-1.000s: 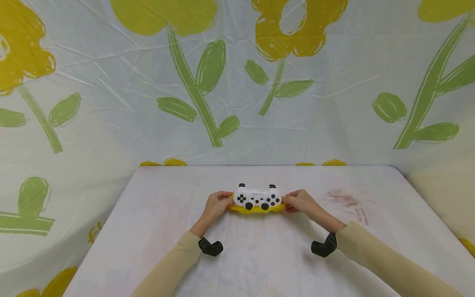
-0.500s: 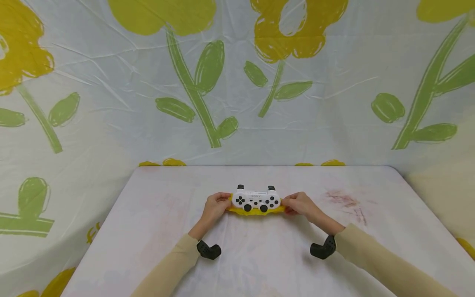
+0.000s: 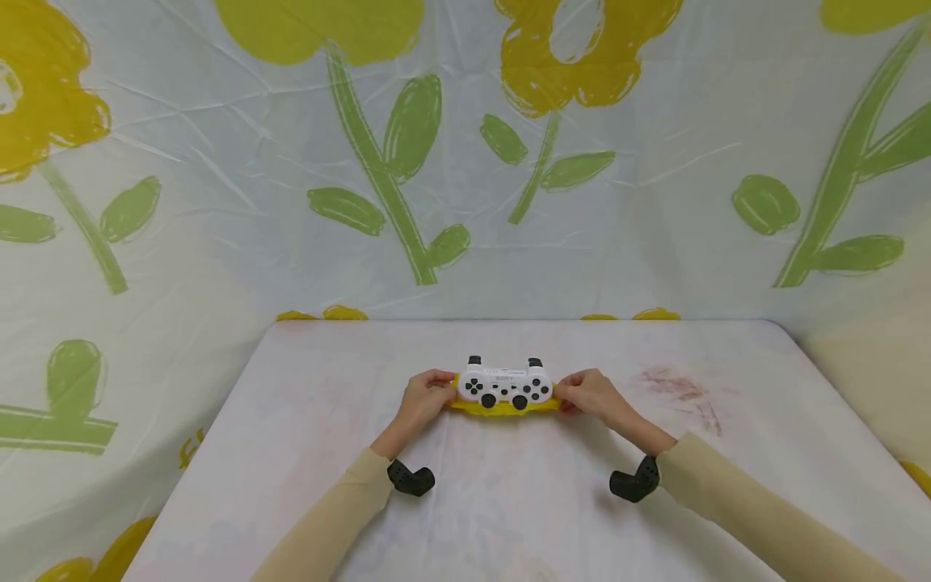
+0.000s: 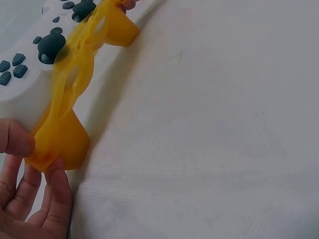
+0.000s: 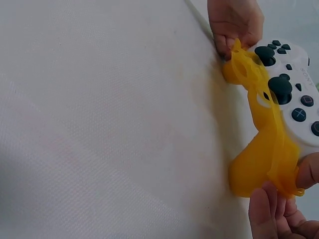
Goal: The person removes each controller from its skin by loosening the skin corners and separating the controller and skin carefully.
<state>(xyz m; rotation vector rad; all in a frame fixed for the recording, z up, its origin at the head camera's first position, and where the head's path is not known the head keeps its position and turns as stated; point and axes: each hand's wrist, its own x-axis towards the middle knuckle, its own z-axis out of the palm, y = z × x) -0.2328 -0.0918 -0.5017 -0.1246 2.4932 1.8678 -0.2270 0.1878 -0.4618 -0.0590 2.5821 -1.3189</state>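
A white game controller [image 3: 505,386] with black sticks and buttons is at the middle of the table, its grips toward the person. A stretchy yellow silicone sleeve [image 3: 502,409] covers the grips and bunches up along the near edge, leaving the face bare. My left hand [image 3: 427,396] pinches the sleeve's left side between thumb and fingers; the left wrist view shows the thumb [image 4: 17,138] on the yellow rim. On the other side my right hand [image 3: 587,394] pinches the sleeve's right edge, with the thumb [image 5: 310,169] above and fingers below.
The white table [image 3: 502,501] spreads around the controller, with a reddish stain [image 3: 680,392] to the right. Behind it hangs a flower-printed cloth [image 3: 625,226]. Black wrist devices [image 3: 413,478] stick out from both sleeves.
Both hands keep their pinch on the silicone sleeve. The controller stays nearly in place, and the whole head view shifts only slightly.
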